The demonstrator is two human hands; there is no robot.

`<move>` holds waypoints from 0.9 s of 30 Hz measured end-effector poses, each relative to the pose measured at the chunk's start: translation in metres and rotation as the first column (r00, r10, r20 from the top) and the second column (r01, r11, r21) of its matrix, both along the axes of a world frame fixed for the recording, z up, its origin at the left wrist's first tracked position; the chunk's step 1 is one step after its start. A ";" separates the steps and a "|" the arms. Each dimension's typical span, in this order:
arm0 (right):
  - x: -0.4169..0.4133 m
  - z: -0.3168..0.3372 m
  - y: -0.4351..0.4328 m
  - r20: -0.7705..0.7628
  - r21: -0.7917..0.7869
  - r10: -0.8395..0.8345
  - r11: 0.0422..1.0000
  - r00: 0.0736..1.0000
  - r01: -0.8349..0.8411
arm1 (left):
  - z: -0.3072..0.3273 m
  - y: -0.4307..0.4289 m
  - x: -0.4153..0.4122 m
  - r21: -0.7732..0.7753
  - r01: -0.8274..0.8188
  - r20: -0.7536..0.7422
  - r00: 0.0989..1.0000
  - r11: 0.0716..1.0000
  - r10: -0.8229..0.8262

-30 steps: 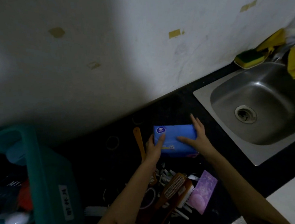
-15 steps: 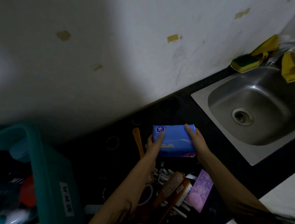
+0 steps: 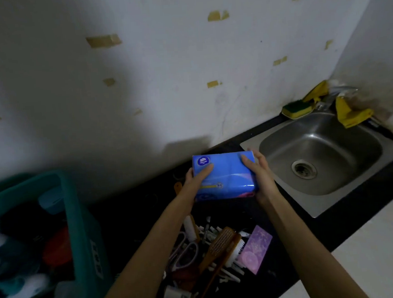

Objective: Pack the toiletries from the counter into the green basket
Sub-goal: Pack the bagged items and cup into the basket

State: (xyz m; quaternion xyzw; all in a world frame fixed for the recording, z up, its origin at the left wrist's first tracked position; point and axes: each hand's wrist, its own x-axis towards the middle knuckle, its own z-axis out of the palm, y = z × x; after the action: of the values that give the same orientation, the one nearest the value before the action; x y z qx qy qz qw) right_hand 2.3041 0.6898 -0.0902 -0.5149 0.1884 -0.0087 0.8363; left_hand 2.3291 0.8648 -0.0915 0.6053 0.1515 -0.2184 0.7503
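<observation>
A blue tissue pack [image 3: 226,177] is held up above the black counter [image 3: 350,209] between both hands. My left hand [image 3: 193,184] grips its left end, thumb across the top face. My right hand [image 3: 261,174] grips its right end, thumb on top and fingers behind. The green basket [image 3: 79,228] stands at the left, holding several dim items. Under my arms lies a pile of toiletries: wooden brushes [image 3: 222,248], scissors [image 3: 185,253], a purple packet [image 3: 255,250] and small white tubes.
A steel sink [image 3: 321,162] is set in the counter at the right, with a green-yellow sponge [image 3: 297,109] and a yellow cloth [image 3: 350,113] at its far rim. A white wall with tape scraps stands close behind.
Both hands closed on the ends of the blue pack and lifted it off the counter; it now sits higher and nearer the wall.
</observation>
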 end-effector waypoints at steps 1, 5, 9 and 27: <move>-0.007 0.010 -0.002 0.030 0.019 0.007 1.000 1.000 -0.008 | 0.011 0.004 -0.007 -0.049 0.043 -0.003 0.999 0.998 -0.044; -0.035 0.039 -0.009 0.006 0.059 0.128 0.990 0.992 -0.128 | 0.044 0.011 -0.041 -0.146 0.085 0.030 0.996 0.986 -0.081; -0.062 0.046 -0.003 -0.042 0.119 0.274 0.956 0.961 -0.267 | 0.062 0.009 -0.066 -0.134 0.065 0.088 0.995 0.989 -0.054; -0.125 0.080 0.082 0.222 -0.128 0.374 0.927 0.901 -0.353 | 0.122 0.107 -0.143 0.061 0.001 0.366 0.930 0.998 -0.023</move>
State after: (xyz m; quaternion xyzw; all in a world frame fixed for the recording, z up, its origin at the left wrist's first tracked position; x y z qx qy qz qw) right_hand 2.1791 0.7718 -0.0107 -0.5709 -0.0151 0.0765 0.8173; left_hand 2.1856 0.9718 0.0308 0.6583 0.0118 -0.1017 0.7458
